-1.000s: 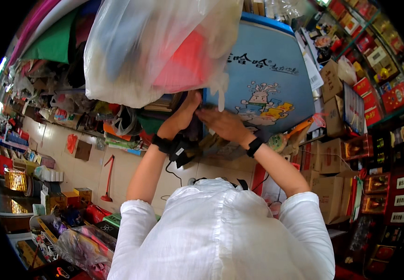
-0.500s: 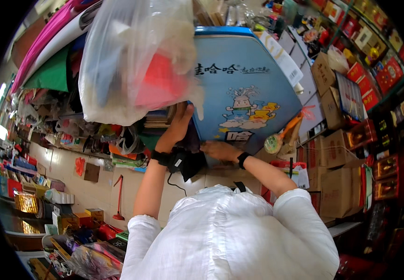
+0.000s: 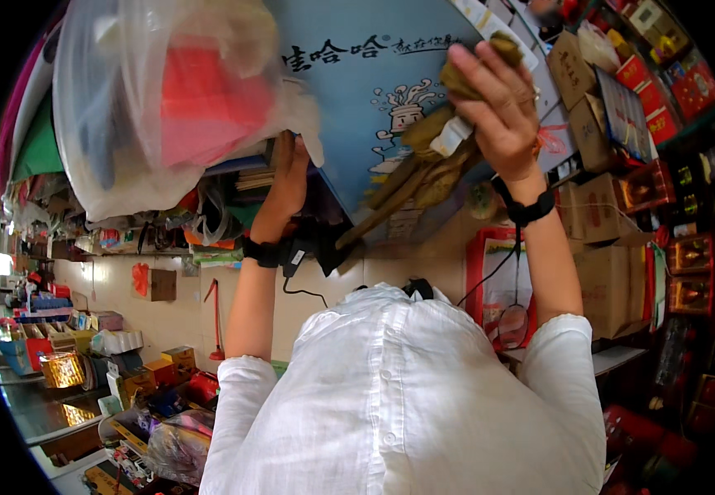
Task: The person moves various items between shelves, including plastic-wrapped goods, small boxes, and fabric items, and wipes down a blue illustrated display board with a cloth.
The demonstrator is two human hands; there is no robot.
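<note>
Raised at the upper right, my right hand is closed on a crumpled olive-brown cloth with a white tag. The cloth's long end trails down to the left in front of a big blue panel printed with a cartoon figure. My left hand is at the panel's left edge, under a large translucent plastic bag with something red inside. Its visible fingers are stretched upward; the bag hides part of them. Each wrist wears a black strap.
Beside my left hand is a stack of books or boards. Cardboard boxes stand at the right, near a red-edged bag. Lower left, a counter holds many small goods. A long red-handled tool is on the tiled floor.
My right hand has risen from the panel's lower edge to its right side, and the olive-brown cloth now shows in it. The view has shifted; my left hand stays by the panel's left edge.
</note>
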